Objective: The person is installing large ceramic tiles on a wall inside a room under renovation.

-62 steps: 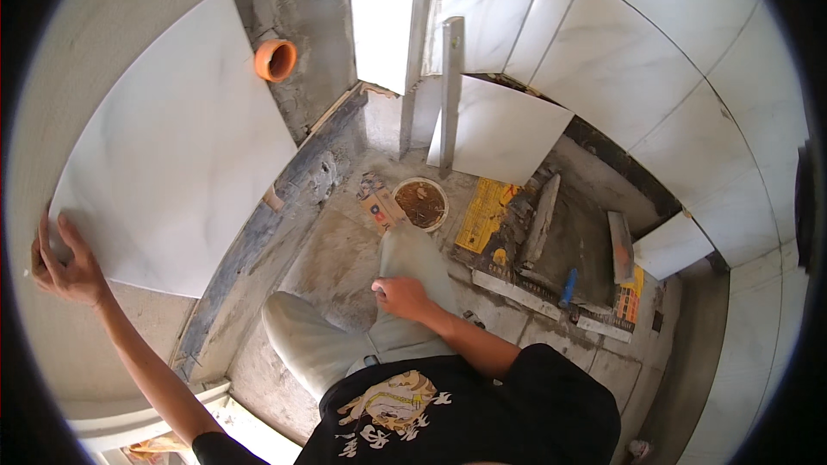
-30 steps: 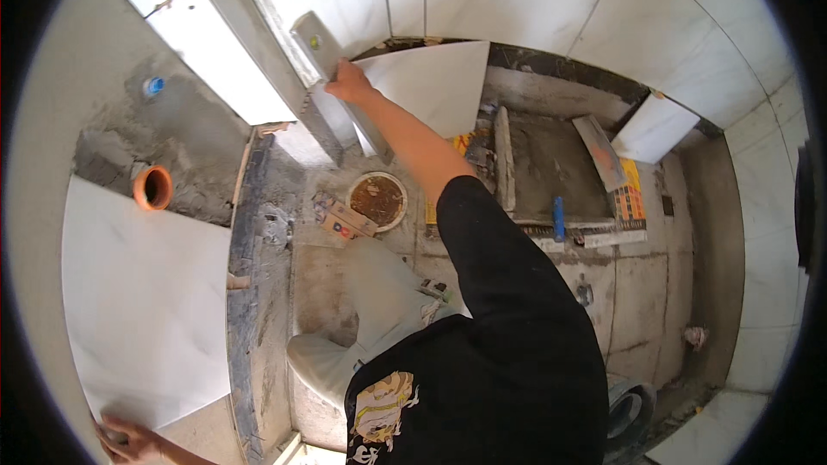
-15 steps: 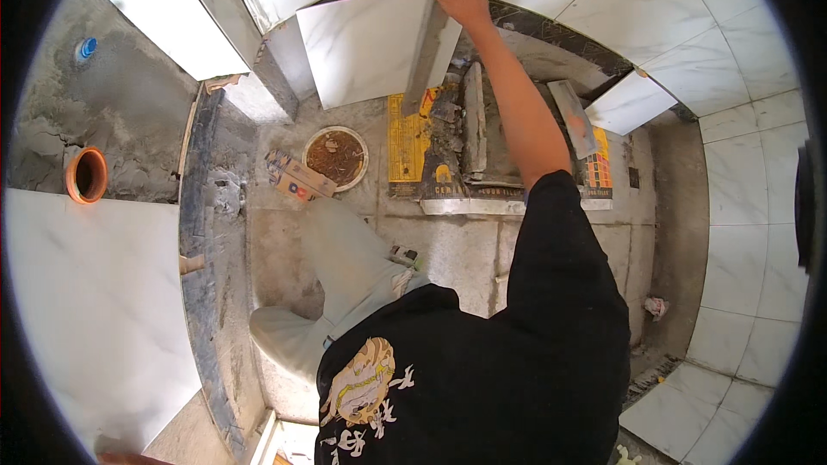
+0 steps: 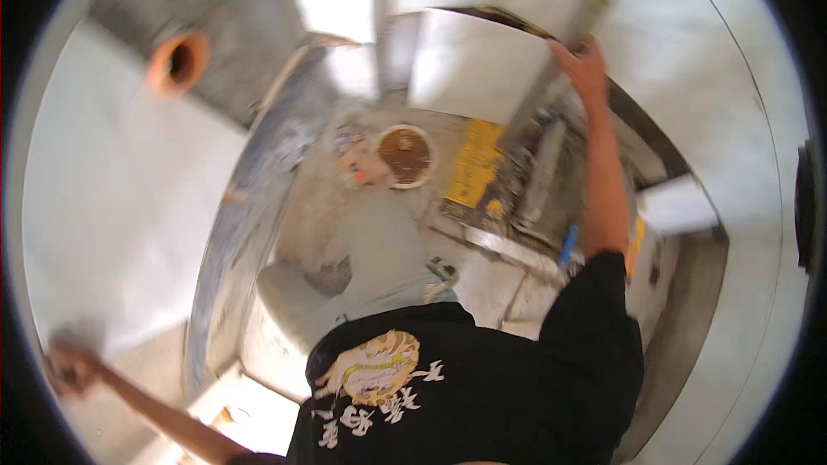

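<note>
Shifted over to the right edge of a leaning white tile (image 4: pixel 474 65), the grey spirit level (image 4: pixel 591 10) lay further across that tile's face half a second ago; the whole view has swung as well, and the left hand (image 4: pixel 76 367), nearly lost at the rim then, shows again.

From where I stand, the right hand (image 4: pixel 589 71) is closed around the level well up its length, which probably lets one arm manage so long a bar. Whether the level rests against the tile or stands just clear of it, I can't tell.

The left hand is blurred at the bottom corner of the large white tile (image 4: pixel 121 181) on the left wall; it looks placed to steady that low edge, but I can't make out its grip. An orange pipe (image 4: pixel 194 60) juts out at that tile's upper edge.

Further out, a round tub (image 4: pixel 410 186) of brown material sits beyond the knees, within easy reach. Beside it lies yellow packaging (image 4: pixel 474 168), seemingly spread to protect the floor.
</note>
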A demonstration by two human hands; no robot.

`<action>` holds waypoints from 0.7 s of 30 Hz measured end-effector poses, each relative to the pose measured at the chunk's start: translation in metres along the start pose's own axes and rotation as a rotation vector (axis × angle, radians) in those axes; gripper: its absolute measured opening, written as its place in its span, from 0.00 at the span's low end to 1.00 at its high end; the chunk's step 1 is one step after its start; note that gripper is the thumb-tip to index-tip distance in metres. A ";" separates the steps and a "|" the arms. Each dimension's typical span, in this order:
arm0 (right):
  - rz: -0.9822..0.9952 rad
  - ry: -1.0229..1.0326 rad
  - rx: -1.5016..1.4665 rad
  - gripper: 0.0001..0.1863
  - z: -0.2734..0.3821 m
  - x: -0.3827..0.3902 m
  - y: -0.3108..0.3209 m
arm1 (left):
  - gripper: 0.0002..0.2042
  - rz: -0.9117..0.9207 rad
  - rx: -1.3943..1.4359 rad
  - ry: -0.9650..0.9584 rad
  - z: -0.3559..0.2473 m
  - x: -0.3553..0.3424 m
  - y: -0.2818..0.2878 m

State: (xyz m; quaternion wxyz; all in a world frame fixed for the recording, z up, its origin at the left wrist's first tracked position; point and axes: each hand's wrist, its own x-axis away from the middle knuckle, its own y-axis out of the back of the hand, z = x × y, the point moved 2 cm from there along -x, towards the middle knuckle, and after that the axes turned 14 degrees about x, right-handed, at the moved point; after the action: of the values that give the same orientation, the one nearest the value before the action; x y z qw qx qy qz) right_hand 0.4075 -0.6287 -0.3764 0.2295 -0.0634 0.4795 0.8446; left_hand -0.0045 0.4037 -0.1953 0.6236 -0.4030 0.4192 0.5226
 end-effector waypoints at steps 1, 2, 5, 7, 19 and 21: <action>-0.062 0.107 0.151 0.46 0.029 0.011 0.000 | 0.18 0.044 -0.097 -0.013 -0.009 0.007 -0.005; 0.091 0.130 -0.026 0.40 0.087 0.034 0.011 | 0.16 0.070 -0.047 0.031 -0.039 0.001 -0.018; 0.105 0.355 -0.134 0.27 0.189 0.090 0.031 | 0.14 0.293 -0.333 -0.030 -0.113 -0.044 -0.055; 0.284 0.460 -0.452 0.19 0.238 0.126 0.028 | 0.12 0.280 -0.254 0.047 -0.146 -0.066 -0.074; 1.127 1.158 -0.915 0.19 0.478 0.452 -0.062 | 0.09 0.489 0.067 0.527 -0.206 -0.135 -0.064; 1.131 1.265 -0.985 0.17 0.495 0.511 -0.079 | 0.09 0.569 0.063 0.500 -0.207 -0.147 -0.060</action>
State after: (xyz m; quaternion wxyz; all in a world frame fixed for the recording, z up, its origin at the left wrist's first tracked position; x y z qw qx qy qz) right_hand 0.0458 -0.0122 -0.3414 -0.5602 -0.3538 0.0674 0.7460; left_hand 0.0185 0.1551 -0.1192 0.3439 -0.3661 0.6696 0.5471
